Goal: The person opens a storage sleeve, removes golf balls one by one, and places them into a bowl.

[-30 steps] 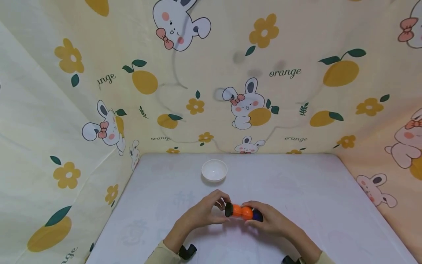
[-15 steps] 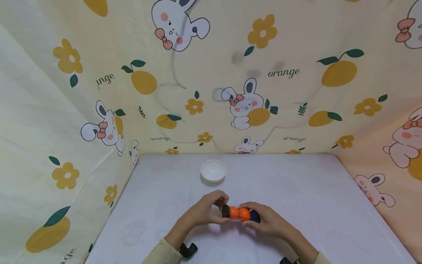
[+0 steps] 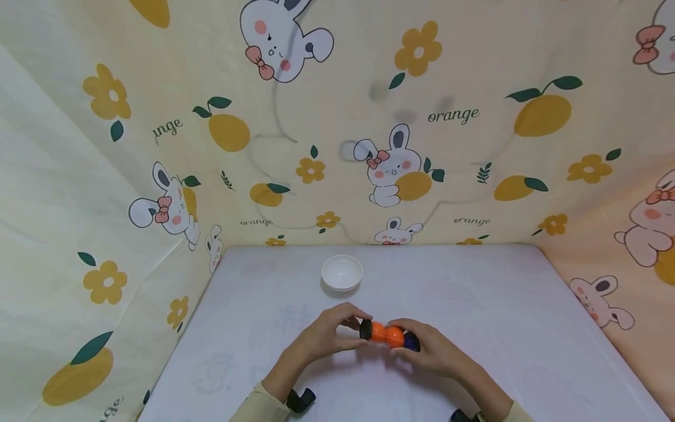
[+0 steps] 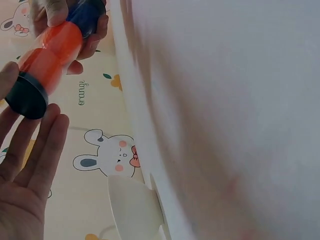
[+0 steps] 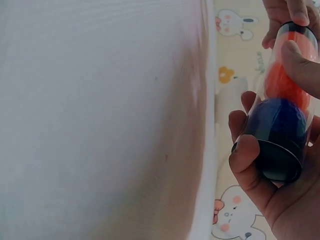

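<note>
"Tube (image 3: 387,336), clear, one. Location, please?"

"On my head feed it is held in the air over the surface (image 3: 474,293), between both hands, lying nearly level."

"Contents?"

"Orange balls (image 3: 377,332), two, side by side; dark blue ball (image 5: 279,122), one, towards the right hand. Black cap (image 3: 365,329) at the left end, dark cap (image 5: 280,167) at the other."

"Right grip (image 3: 429,349)?"

"Wrapped round the blue end. From the right wrist I see bent fingers about the base and the thumb laid along the wall, beside the orange."

"Left grip (image 3: 328,336)?"

"Light pinch on the black cap: thumb on one side, fingertips on the other, fingers nearly straight, palm well clear of the tube."

"Remaining items?"

"Bowl (image 3: 342,273), white, one, upright on the surface beyond the hands, touching neither. Sleeves (image 3: 260,404), pale, a pair. Backdrop (image 3: 327,111), cream, printed with rabbits, flowers and oranges, behind the surface and along both sides."
</note>
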Demonstrator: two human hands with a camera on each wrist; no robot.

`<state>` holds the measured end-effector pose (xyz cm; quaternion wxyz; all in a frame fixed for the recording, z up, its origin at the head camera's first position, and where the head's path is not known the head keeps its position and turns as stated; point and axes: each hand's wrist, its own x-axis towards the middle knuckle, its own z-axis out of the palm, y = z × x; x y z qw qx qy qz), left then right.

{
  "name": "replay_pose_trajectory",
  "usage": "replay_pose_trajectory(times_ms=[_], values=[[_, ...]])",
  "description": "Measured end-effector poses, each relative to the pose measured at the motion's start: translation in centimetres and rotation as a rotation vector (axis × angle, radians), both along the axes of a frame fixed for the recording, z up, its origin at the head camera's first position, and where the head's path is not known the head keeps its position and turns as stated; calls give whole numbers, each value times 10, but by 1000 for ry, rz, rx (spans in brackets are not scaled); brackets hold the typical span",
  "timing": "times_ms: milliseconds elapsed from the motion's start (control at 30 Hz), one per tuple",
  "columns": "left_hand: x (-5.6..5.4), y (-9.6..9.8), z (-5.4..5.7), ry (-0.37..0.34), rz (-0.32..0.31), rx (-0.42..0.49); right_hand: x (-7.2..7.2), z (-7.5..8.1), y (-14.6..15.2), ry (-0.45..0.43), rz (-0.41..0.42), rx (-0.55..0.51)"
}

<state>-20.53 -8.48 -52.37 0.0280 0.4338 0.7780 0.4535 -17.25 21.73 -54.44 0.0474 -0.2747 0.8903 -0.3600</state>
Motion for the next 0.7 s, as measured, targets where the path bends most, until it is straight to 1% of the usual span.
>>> replay_pose_trajectory(times_ms=[133,333,433,533,700], values=[[0,-2,0,-23,-19,12,0,0,1,-11,21,7],[-2,-4,2,-47,-38,54,1,1,1,-34,53,-22],[-2,-3,2,-59,-19,43,1,1,1,-4,36,-18],[0,-1,3,-50,17,23,1,0,0,28,13,-18],[5,0,3,-22,58,36,1,0,-1,22,6,-18]])
